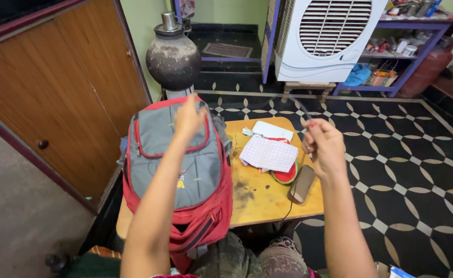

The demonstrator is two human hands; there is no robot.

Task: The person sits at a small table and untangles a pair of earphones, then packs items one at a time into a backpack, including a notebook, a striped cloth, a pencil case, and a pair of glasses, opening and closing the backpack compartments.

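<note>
Small yellow label (180,181) on grey front panel of red backpack (185,154) (print too small to make out). Packages, signs, screens: none clearly distinguishable elsewhere.

Single head cam, looking steeply down and forward from the seated wearer's eye level. Close range: both forearms enter from the bottom edge, knees at bottom centre. Small wooden table (267,198) fills mid-frame; tiled floor (407,170) and white air cooler (329,36) beyond, cupboard at left. No second view, so no overlap.
</note>
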